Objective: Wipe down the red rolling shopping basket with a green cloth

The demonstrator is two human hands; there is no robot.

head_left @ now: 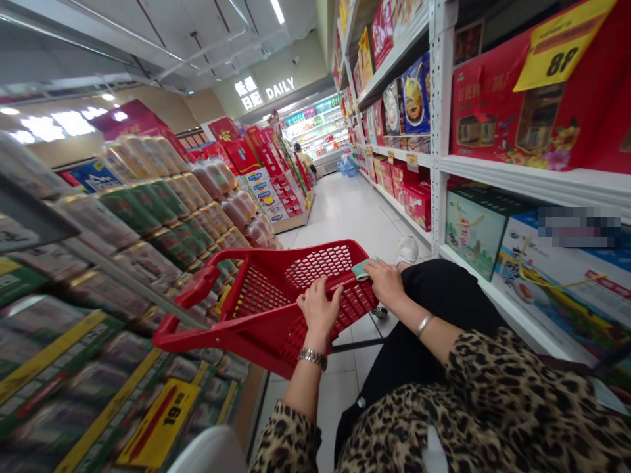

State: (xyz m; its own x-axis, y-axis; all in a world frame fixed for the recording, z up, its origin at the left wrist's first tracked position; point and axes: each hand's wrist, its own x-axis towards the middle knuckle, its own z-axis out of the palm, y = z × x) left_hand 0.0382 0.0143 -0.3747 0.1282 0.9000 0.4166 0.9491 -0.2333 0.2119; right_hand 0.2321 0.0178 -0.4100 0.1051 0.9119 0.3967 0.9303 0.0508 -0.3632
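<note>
A red plastic shopping cart basket [276, 328] with perforated sides stands tilted in view before me. My left hand [319, 310] rests on its near rim, fingers spread and thumb apart. Farther right along that rim, my right hand [387, 282] is closed on a folded pale green cloth [363, 269], which touches the red plastic. A metal watch band [312, 357] circles my left wrist, and a silver bangle [424, 324] my right. The undersides of the fingers are hidden.
Stacked packaged drinks [162, 203] crowd the left, with a yellow price sign [160, 420] below. White shelves [532, 167] with gift boxes [522, 105] line the right. A tiled aisle [335, 203] runs to a lit refrigerated case [320, 125]; a person [306, 161] is near its far end.
</note>
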